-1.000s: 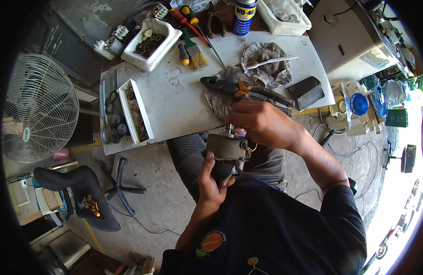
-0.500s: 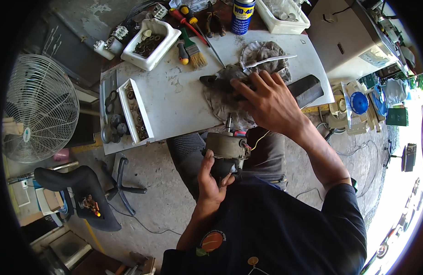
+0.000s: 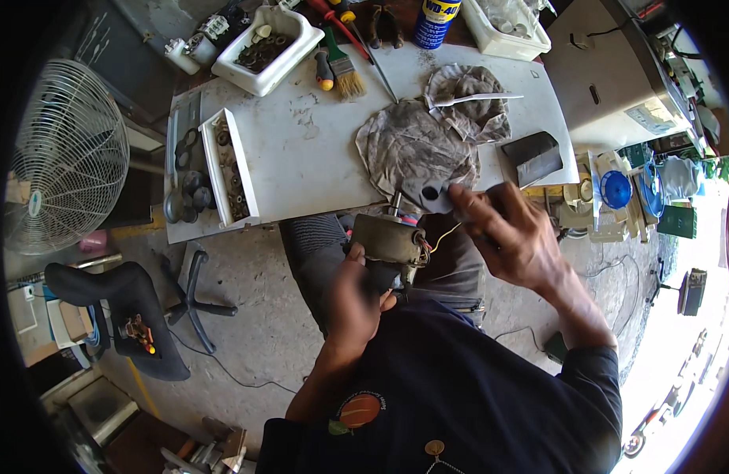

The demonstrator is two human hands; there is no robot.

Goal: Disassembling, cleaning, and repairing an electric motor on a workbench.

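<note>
My left hand (image 3: 356, 292) grips a small, dirty electric motor (image 3: 388, 237) from below, over my lap at the near edge of the white table (image 3: 301, 158). Its shaft points toward the table and coloured wires hang off its right side. My right hand (image 3: 511, 237) is just right of the motor, fingers closed on a dark grey tool (image 3: 432, 193) that is blurred. The tool's end, with a round hole, sits above the motor's shaft. A grimy rag (image 3: 412, 146) lies on the table just beyond.
On the table are a second rag (image 3: 467, 91) with a white strip, a dark wedge block (image 3: 530, 158), a long white tray of parts (image 3: 222, 166), a white tub (image 3: 266, 47), a brush (image 3: 345, 71) and a spray can (image 3: 435, 20). A fan (image 3: 64, 154) and a chair (image 3: 120, 308) stand at left.
My right hand left the motor, reached out onto the rag and came back toward the motor holding the dark tool, which no longer lies on the rag. The left hand kept still.
</note>
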